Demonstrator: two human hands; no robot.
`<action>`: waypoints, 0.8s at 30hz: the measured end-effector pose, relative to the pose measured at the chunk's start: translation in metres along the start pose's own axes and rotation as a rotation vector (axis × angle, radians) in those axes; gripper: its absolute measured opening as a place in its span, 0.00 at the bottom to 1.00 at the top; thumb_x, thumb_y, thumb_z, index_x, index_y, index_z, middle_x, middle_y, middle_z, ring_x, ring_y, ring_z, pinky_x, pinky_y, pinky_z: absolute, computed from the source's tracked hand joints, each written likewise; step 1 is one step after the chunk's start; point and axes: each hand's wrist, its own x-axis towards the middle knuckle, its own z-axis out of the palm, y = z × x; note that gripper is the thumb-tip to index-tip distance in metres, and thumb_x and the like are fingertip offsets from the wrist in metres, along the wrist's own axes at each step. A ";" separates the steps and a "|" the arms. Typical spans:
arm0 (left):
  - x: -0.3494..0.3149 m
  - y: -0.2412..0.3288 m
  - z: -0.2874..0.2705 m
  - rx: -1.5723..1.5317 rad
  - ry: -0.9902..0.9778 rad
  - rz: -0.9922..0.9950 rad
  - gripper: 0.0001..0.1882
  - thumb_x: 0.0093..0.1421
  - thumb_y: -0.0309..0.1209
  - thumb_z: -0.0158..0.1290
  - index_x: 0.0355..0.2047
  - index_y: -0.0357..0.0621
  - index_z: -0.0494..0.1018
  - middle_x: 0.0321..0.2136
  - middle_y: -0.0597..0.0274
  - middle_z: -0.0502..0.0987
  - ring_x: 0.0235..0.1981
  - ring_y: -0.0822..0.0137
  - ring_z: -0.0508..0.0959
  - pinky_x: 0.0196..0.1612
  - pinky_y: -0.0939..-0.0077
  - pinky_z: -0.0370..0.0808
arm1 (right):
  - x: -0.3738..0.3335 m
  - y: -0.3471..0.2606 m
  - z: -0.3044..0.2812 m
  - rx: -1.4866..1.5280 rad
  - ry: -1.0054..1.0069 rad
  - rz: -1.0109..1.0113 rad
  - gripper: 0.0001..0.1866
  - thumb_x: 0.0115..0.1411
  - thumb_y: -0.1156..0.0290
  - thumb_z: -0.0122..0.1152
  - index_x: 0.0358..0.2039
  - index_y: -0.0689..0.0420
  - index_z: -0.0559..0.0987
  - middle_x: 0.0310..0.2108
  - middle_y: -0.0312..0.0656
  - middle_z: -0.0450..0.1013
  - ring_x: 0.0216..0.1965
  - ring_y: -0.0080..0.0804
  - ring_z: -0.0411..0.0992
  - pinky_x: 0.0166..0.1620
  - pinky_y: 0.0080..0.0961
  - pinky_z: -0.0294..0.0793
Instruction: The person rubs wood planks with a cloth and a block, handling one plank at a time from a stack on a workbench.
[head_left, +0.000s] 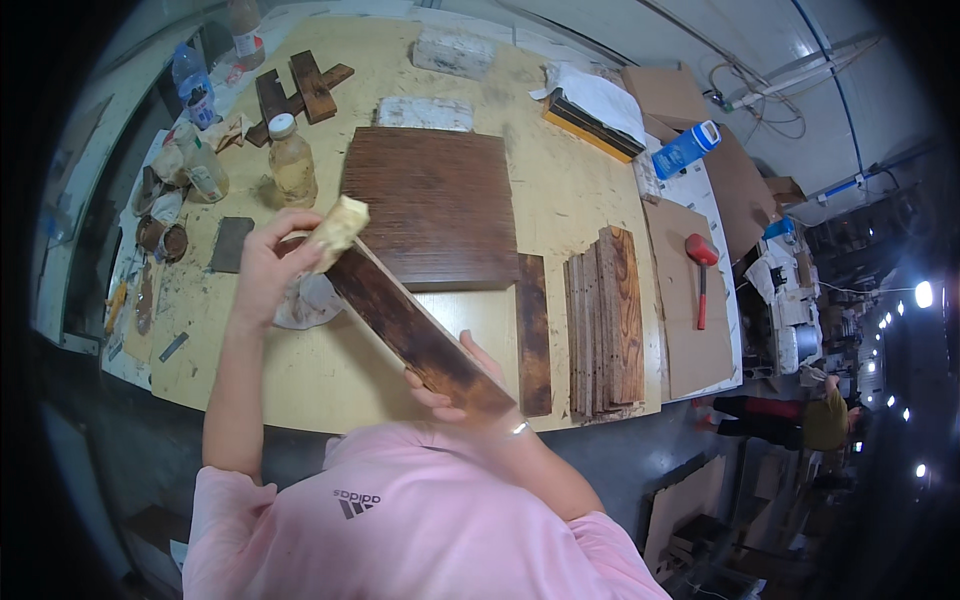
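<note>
My left hand (278, 252) is closed on a pale yellow sponge (345, 220), which sits at the upper end of a dark-stained wooden plank (405, 330). My right hand (435, 397) grips the plank near its lower end, its thumb along one side and fingers along the other. The plank slants across in front of my chest, above the table. Beyond it lies a dark brown ribbed panel (430, 205). A whitish cloth (308, 302) rests under my left hand. Behind that hand stands a capped bottle (291, 165) with yellowish contents.
To the right lie a single dark plank (533, 335) and a row of planks on edge (605, 325). A red mallet (702, 270) rests on cardboard (690, 350). Short wood pieces (313, 88), bottles (193, 85) and brown-stained cups (172, 240) are on the left. Another person (825, 418) stands far right.
</note>
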 end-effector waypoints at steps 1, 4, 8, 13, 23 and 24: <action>0.002 0.004 -0.010 -0.192 -0.049 -0.039 0.16 0.52 0.22 0.59 0.43 0.34 0.77 0.53 0.57 0.74 0.50 0.68 0.75 0.54 0.74 0.71 | -0.002 0.000 -0.004 -0.023 -0.036 0.002 0.37 0.68 0.39 0.38 0.61 0.59 0.65 0.42 0.54 0.68 0.25 0.31 0.58 0.19 0.18 0.57; -0.002 -0.006 -0.027 -0.470 -0.178 -0.168 0.18 0.55 0.23 0.58 0.46 0.28 0.74 0.62 0.49 0.66 0.58 0.67 0.71 0.61 0.73 0.67 | -0.007 -0.002 -0.018 -0.058 -0.091 0.020 0.37 0.68 0.39 0.39 0.61 0.59 0.65 0.42 0.54 0.68 0.25 0.32 0.61 0.20 0.18 0.59; -0.016 -0.023 -0.023 -0.623 -0.181 -0.213 0.23 0.60 0.28 0.56 0.53 0.27 0.69 0.51 0.53 0.75 0.50 0.68 0.77 0.55 0.74 0.73 | -0.020 -0.004 -0.033 -0.039 0.212 -0.170 0.41 0.65 0.36 0.43 0.55 0.68 0.67 0.40 0.58 0.71 0.22 0.32 0.64 0.16 0.22 0.64; -0.030 -0.033 0.013 -0.798 -0.046 -0.147 0.24 0.63 0.29 0.53 0.57 0.29 0.65 0.49 0.54 0.76 0.48 0.67 0.78 0.53 0.73 0.74 | -0.017 -0.019 0.000 -0.126 0.222 -0.583 0.28 0.67 0.50 0.48 0.49 0.66 0.72 0.39 0.51 0.74 0.31 0.34 0.71 0.25 0.25 0.71; -0.073 -0.032 0.066 -0.622 -0.131 -0.178 0.19 0.56 0.24 0.56 0.49 0.33 0.73 0.49 0.57 0.75 0.50 0.66 0.75 0.55 0.71 0.69 | -0.018 -0.065 0.017 -0.605 0.397 -0.910 0.19 0.69 0.55 0.52 0.50 0.57 0.72 0.41 0.38 0.76 0.43 0.27 0.74 0.42 0.28 0.75; -0.065 -0.032 0.058 -0.435 -0.098 -0.048 0.18 0.55 0.23 0.57 0.47 0.34 0.74 0.47 0.58 0.75 0.48 0.66 0.75 0.54 0.72 0.69 | -0.017 -0.066 0.023 -0.616 0.418 -0.972 0.19 0.69 0.55 0.52 0.50 0.58 0.72 0.41 0.38 0.76 0.42 0.28 0.74 0.42 0.28 0.75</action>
